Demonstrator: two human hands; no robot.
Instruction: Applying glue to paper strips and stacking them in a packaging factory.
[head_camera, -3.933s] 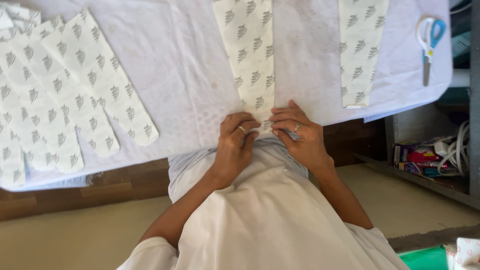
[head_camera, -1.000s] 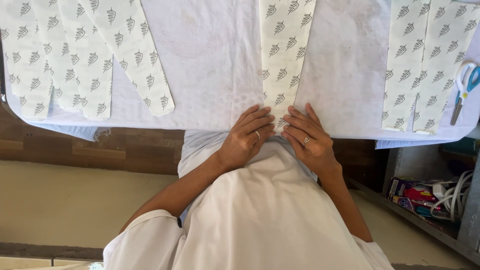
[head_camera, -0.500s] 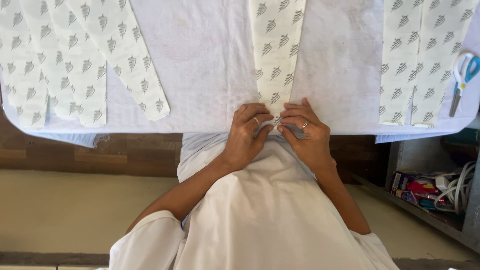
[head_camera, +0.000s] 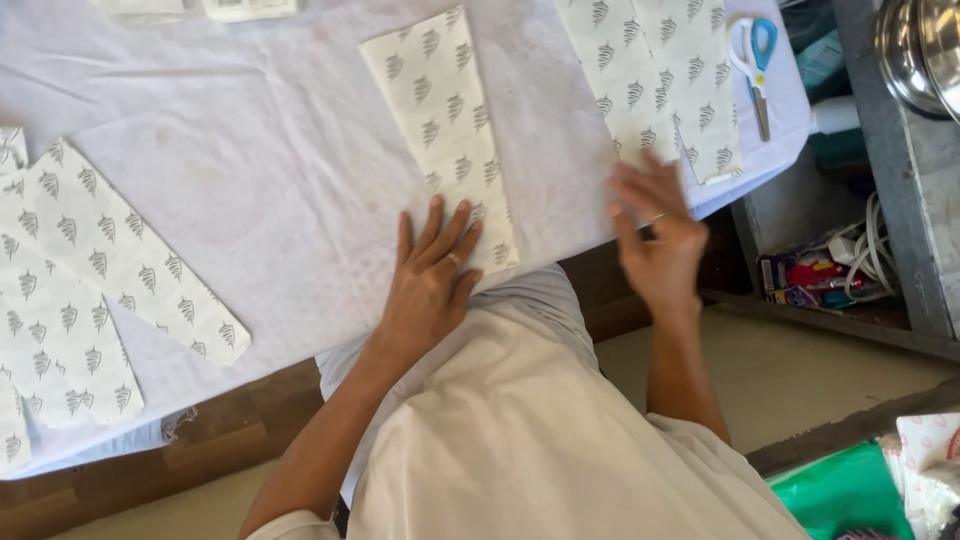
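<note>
paper strip (head_camera: 445, 130) mid-table, scissors (head_camera: 752, 60) far right, paper pieces (head_camera: 80, 290) left

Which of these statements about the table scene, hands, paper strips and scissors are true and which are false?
1. The left hand lies flat on the near end of the middle patterned paper strip. True.
2. The right hand holds the scissors. False: the scissors lie apart on the white table cover, beyond the strips, and the blurred right hand is by the right-hand pile of patterned strips.
3. The scissors have red handles. False: they are blue and white.
4. More patterned strips lie at the left edge of the table. True.
</note>
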